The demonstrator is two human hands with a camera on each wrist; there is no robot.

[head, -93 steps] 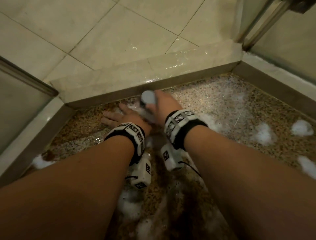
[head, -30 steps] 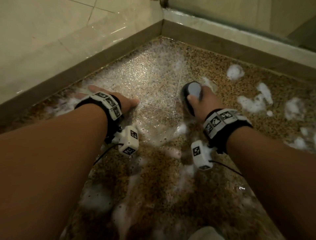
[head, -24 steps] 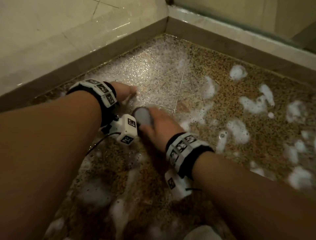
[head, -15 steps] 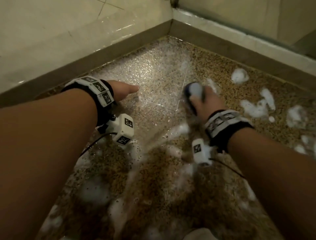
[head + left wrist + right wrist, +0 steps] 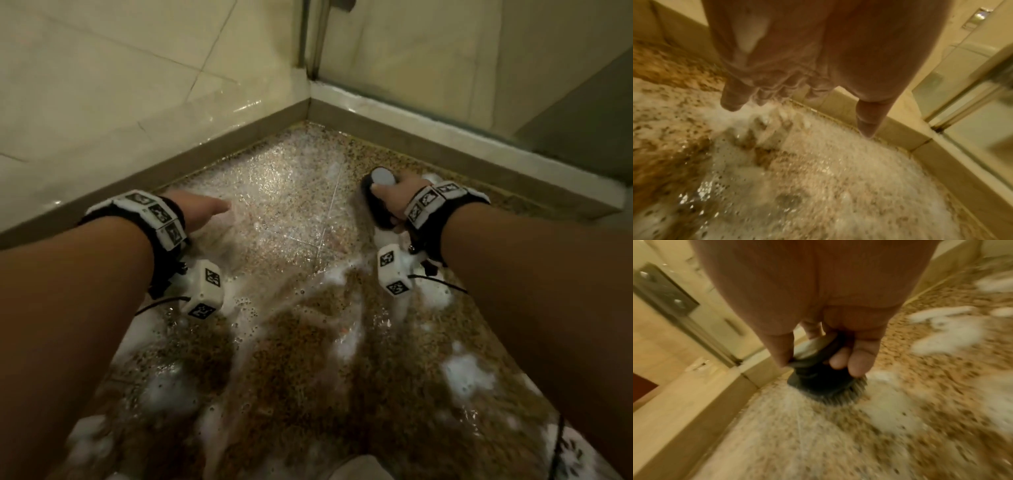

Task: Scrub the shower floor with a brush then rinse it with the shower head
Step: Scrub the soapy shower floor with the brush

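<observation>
The speckled brown shower floor (image 5: pixel 294 219) is wet and streaked with white foam. My right hand (image 5: pixel 394 197) grips a dark round scrub brush (image 5: pixel 378 198) with a pale grey top, bristles down on the floor near the far right curb. In the right wrist view my fingers and thumb wrap the brush (image 5: pixel 824 381). My left hand (image 5: pixel 202 210) lies flat on the wet floor at the left, fingers straight; in the left wrist view the left hand (image 5: pixel 797 81) has foam on the palm. No shower head is in view.
A low tiled curb (image 5: pixel 219 140) bounds the floor at the far left and another curb (image 5: pixel 445 137) at the far right, meeting in a corner. A glass door frame (image 5: pixel 311 37) rises from that corner. Foam clumps (image 5: pixel 469 373) lie near my right forearm.
My right hand has swept the brush back and forth across the floor and now has it farther right, close to the curb. The left hand stays planted on the floor.
</observation>
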